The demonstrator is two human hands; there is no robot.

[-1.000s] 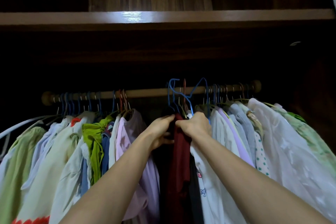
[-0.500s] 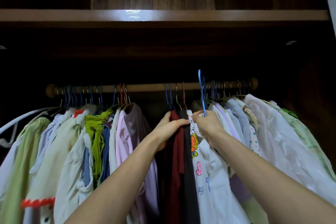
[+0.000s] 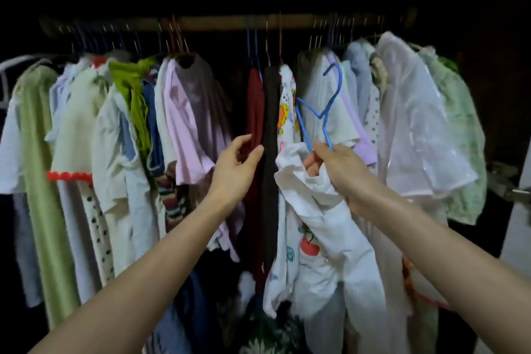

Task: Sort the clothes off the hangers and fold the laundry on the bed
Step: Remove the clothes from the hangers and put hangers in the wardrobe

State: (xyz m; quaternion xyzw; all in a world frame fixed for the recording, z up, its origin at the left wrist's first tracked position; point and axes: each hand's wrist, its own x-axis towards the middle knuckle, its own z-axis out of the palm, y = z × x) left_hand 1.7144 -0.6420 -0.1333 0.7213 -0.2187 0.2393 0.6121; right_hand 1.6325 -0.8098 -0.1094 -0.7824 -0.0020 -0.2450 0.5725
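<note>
1. One wooden rail (image 3: 224, 22) crosses the far top, blurred; the wardrobe around it is too dark to make out.
2. Many hanging clothes (image 3: 184, 112) fill the rail from left to right; they overlap, so an exact count is not possible.
3. One white garment (image 3: 324, 215) with cartoon prints is off the rail, near, right of centre, partly bunched up.
4. Two hands: the right hand (image 3: 342, 169) grips this garment and the one blue hanger (image 3: 324, 112); the left hand (image 3: 235, 169) is relaxed, fingers apart, just beside a dark red garment (image 3: 255, 106).
5. No readable writing.
</note>
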